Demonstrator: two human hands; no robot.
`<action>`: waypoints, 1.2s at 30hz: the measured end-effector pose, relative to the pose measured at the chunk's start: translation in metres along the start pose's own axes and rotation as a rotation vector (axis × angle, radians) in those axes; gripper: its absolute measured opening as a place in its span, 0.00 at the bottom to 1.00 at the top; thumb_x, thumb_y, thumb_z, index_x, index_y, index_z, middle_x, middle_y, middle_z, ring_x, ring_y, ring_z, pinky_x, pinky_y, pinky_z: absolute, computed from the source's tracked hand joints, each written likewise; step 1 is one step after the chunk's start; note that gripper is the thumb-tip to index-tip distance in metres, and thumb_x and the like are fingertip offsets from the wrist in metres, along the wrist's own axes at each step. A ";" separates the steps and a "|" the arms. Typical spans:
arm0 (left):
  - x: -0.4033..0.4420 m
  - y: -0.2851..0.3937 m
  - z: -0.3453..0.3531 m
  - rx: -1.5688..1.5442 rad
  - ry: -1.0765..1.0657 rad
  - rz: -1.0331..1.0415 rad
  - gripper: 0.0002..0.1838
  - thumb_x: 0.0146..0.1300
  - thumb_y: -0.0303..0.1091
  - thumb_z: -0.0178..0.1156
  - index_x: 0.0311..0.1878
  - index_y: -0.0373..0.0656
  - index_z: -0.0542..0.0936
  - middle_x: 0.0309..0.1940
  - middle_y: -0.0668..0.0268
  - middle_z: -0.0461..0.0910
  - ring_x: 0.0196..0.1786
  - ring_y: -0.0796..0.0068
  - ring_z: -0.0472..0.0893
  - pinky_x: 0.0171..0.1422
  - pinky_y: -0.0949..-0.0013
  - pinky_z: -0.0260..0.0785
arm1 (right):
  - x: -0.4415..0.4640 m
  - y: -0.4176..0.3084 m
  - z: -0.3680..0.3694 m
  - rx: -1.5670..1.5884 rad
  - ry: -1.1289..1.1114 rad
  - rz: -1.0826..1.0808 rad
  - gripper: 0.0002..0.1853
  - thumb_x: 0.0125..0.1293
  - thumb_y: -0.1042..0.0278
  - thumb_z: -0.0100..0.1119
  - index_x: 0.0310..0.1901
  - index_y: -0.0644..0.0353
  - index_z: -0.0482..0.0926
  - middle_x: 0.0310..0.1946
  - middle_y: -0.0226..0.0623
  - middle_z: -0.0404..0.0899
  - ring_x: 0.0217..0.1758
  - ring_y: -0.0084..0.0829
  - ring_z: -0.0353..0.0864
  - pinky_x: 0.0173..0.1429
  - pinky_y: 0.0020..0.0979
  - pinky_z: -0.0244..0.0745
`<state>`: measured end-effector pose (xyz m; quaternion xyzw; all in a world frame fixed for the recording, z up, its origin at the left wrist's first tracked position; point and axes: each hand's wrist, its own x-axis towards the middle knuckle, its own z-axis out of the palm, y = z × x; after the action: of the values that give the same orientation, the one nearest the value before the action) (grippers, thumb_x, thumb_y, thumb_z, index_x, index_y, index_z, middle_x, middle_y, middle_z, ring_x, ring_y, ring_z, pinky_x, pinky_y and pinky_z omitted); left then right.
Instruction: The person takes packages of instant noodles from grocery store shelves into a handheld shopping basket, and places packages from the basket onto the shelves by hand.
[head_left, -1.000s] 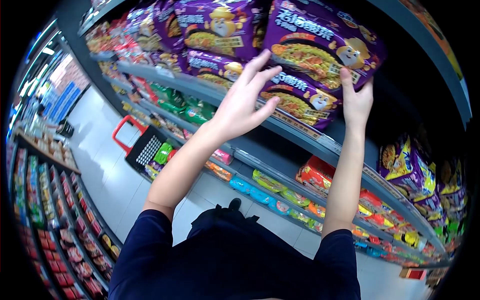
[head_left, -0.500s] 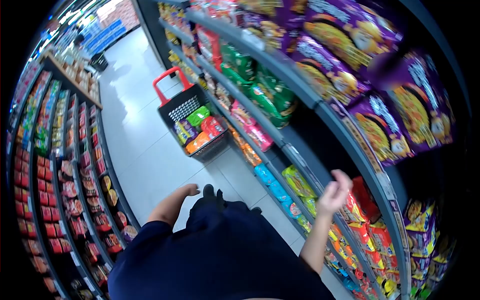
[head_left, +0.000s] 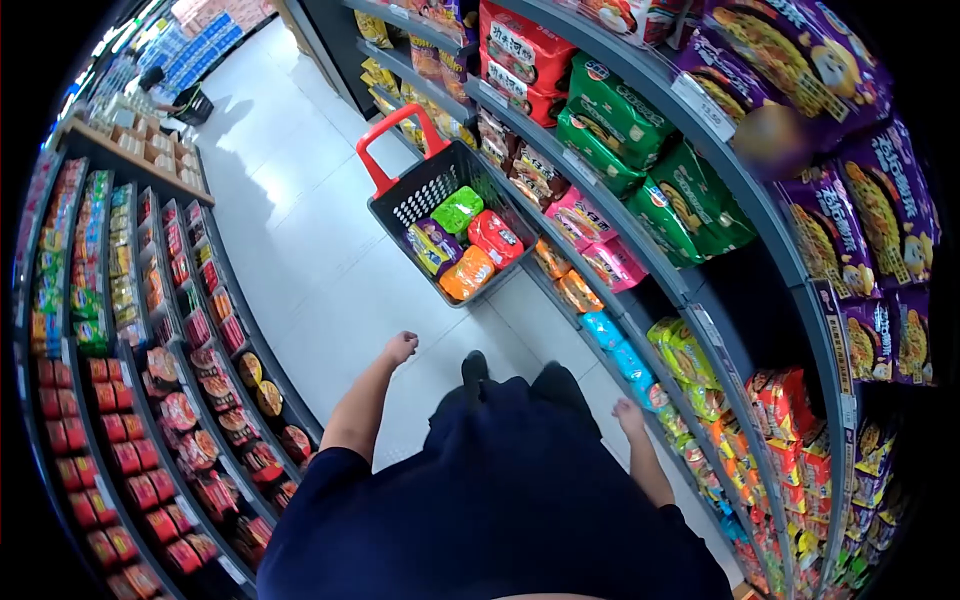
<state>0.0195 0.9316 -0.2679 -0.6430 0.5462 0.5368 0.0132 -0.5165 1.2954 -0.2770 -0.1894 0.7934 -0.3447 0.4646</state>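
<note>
My left hand [head_left: 402,347] hangs over the tiled floor with its fingers curled in and nothing visible in them. My right hand [head_left: 629,415] is low beside the right-hand shelves, fingers loosely bent and a little apart, holding nothing. Ahead of my feet stands a black shopping basket [head_left: 388,212] with a raised red handle [head_left: 372,160]. Inside lie a green packet [head_left: 458,210], a red packet [head_left: 496,238], an orange packet [head_left: 466,274] and a purple-and-yellow packet [head_left: 433,246]. Neither hand touches the basket.
Shelves on my right carry green noodle packs [head_left: 615,120], purple noodle packs [head_left: 880,215], red packs [head_left: 780,405] and blue packs [head_left: 615,345]. The left shelves hold cup noodles [head_left: 180,410] and boxes. Down the aisle, a person [head_left: 150,85] is beside another dark basket [head_left: 192,104].
My right hand has come down and away from the shelf beside the red packs. My view has turned, and the basket sits further right in it. The left hand stays low.
</note>
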 end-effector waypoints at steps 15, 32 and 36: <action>0.140 0.248 -0.337 0.083 0.238 0.226 0.19 0.65 0.35 0.46 0.56 0.51 0.78 0.47 0.67 0.78 0.46 0.74 0.75 0.46 0.68 0.68 | 0.087 -0.041 0.081 0.093 -0.055 0.246 0.14 0.62 0.60 0.54 0.48 0.53 0.75 0.31 0.28 0.80 0.32 0.23 0.79 0.28 0.27 0.68; 0.379 0.290 -0.343 0.218 0.110 0.322 0.28 0.62 0.49 0.57 0.56 0.35 0.69 0.32 0.58 0.81 0.31 0.69 0.83 0.39 0.69 0.75 | -0.072 -0.065 0.328 0.529 0.328 0.265 0.15 0.63 0.71 0.49 0.52 0.59 0.74 0.40 0.37 0.81 0.42 0.29 0.83 0.38 0.28 0.73; 0.346 0.308 -0.341 0.056 -0.096 0.237 0.18 0.65 0.40 0.55 0.51 0.38 0.70 0.30 0.58 0.80 0.31 0.68 0.83 0.36 0.69 0.75 | -0.144 -0.055 0.423 0.339 0.229 0.686 0.14 0.63 0.65 0.52 0.49 0.56 0.77 0.36 0.35 0.82 0.37 0.30 0.84 0.35 0.31 0.78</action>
<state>-0.0300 0.3640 -0.1918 -0.5469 0.6319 0.5492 -0.0062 -0.0792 1.1902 -0.2894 0.2055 0.7890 -0.3145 0.4861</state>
